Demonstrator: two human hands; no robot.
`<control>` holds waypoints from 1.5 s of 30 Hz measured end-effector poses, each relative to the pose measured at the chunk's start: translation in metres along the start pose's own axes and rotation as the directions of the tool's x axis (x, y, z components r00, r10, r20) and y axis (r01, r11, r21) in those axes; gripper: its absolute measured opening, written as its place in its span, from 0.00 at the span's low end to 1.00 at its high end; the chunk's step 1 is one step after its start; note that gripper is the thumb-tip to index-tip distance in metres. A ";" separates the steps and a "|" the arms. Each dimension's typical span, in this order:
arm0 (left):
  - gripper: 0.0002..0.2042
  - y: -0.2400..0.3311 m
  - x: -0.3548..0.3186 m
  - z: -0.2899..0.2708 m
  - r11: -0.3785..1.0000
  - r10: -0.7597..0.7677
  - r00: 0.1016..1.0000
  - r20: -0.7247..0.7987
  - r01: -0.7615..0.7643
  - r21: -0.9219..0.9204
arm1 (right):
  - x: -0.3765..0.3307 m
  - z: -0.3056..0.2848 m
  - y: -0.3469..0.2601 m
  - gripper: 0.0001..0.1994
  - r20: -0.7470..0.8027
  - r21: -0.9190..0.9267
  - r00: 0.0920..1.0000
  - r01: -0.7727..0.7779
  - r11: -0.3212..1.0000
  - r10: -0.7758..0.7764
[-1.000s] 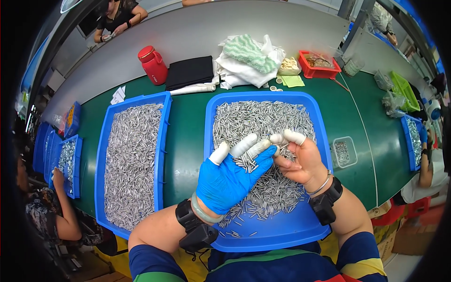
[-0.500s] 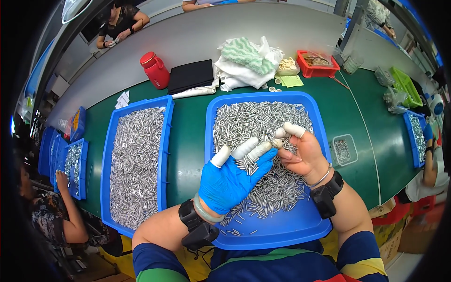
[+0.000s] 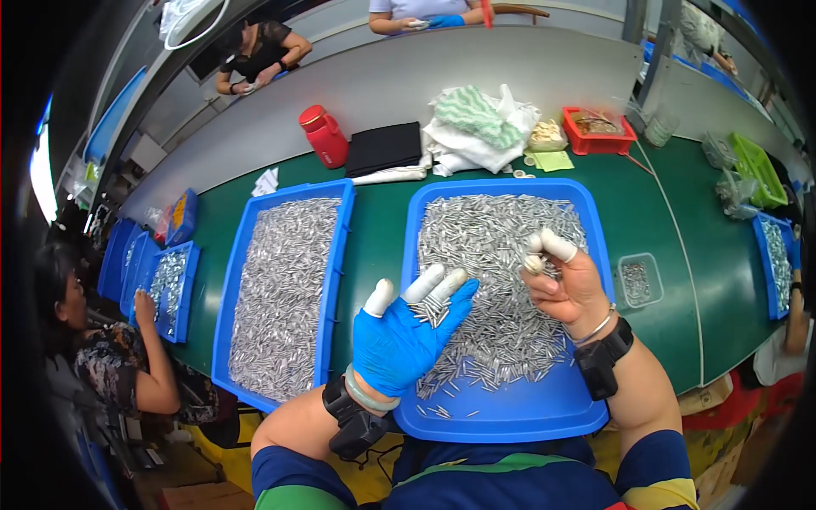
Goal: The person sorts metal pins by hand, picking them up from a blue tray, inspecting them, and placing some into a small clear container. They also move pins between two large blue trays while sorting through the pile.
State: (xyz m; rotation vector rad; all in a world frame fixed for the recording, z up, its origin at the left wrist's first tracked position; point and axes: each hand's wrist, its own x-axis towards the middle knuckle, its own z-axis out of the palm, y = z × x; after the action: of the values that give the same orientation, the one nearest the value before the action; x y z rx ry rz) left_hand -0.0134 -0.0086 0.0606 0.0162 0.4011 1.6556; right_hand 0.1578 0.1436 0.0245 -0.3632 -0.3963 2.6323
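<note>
My left hand, in a blue glove with white finger cots, is turned palm up. A small heap of silvery metal pins rests on its fingers. My right hand, bare but for white cots on some fingertips, is raised to the right with thumb and fingers pinched together. Whatever lies in that pinch is too small to make out. Both hands are above a blue tray whose loose metal pins thin out toward the near edge.
A second blue tray full of pins stands to the left. On the right is a small clear box of pins. Behind are a red flask, black cloth, white and green cloths and a red basket. Other people work around.
My right hand has drawn away to the right from my left fingertips, where the two hands nearly met. The left hand still carries its pins. The whole view has shifted slightly.
</note>
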 end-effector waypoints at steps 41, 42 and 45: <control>0.23 -0.057 0.047 -0.024 0.951 -0.306 0.951 -0.048 0.308 0.041 | 0.011 -0.001 0.013 0.21 -0.129 -0.022 0.985 0.114 0.993 -0.116; 0.23 -0.057 0.048 -0.025 0.947 -0.318 0.948 -0.034 0.319 0.030 | 0.012 -0.004 0.013 0.22 -0.104 0.006 0.987 0.120 0.993 -0.119; 0.22 -0.054 0.049 -0.028 0.940 -0.341 0.940 -0.011 0.341 0.006 | 0.011 0.001 0.010 0.23 -0.119 0.056 0.987 0.112 0.992 -0.104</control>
State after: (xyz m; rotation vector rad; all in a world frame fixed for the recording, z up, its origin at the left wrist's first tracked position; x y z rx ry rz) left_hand 0.0257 0.0352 0.0093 -0.0539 0.3937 1.3108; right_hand 0.1438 0.1395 0.0201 -0.4583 -0.2865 2.4976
